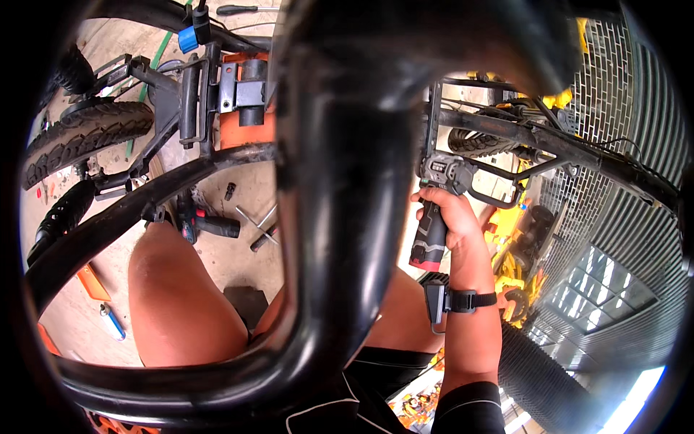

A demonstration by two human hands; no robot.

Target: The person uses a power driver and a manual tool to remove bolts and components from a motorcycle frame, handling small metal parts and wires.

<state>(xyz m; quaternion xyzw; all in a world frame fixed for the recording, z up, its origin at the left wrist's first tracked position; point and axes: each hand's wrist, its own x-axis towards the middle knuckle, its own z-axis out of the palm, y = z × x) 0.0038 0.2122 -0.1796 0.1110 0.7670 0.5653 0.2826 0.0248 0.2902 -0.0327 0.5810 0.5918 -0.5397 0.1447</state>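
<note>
My right hand (454, 211) is closed around the grip of a cordless driver (431, 235) with a grey and black head and a red-edged base. The tool's head (445, 172) is up against a black frame rail right of centre; its working tip is hidden. A thick glossy black tube (345, 195) crosses close in front and covers the middle of the picture. My left hand does not show. Part of a vehicle's black tube frame (191, 168) runs left of that tube, with a grey metal bracket (251, 94) over an orange part (246, 132).
A knobbly tyre (90, 137) stands at the left, another (481, 141) at the right. On the floor lie a second cordless tool (217, 226), a cross-shaped wrench (259, 224), a screwdriver (238, 10) and a blue-white canister (112, 323). A corrugated metal wall (650, 130) rises at the right.
</note>
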